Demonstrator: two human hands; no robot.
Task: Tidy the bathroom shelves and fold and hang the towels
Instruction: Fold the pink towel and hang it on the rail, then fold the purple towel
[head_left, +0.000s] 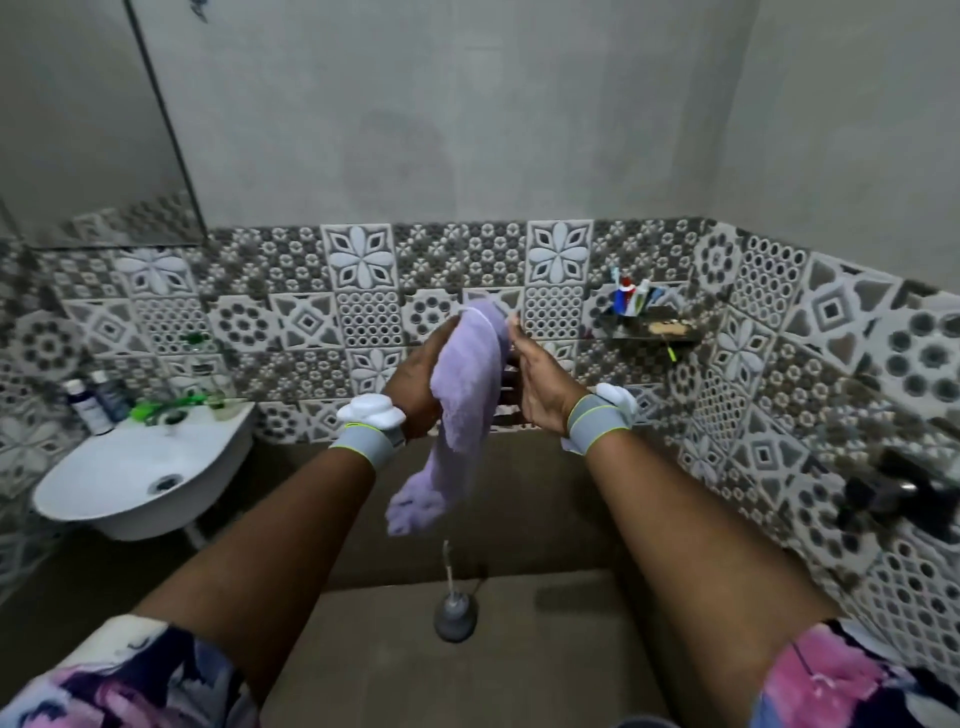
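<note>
- Towel, lilac, hangs bunched in mid-air between both hands, in front of the tiled wall, with its loose end dangling above the floor. It looks light, soft and limp, so it will likely sag wherever it is unsupported. The best hold, I judge, is its two top corners, drawn apart to open it flat for folding.
- Sink at far left, with bottles on its back edge.
- Left hand grips the towel's upper part, fingers curled round it.
- Right hand lies against the towel's other side, thumb up by the top fold. I cannot tell whether it pinches or only touches.
- Shelf on the wall at right carries toothpaste tubes.
</note>
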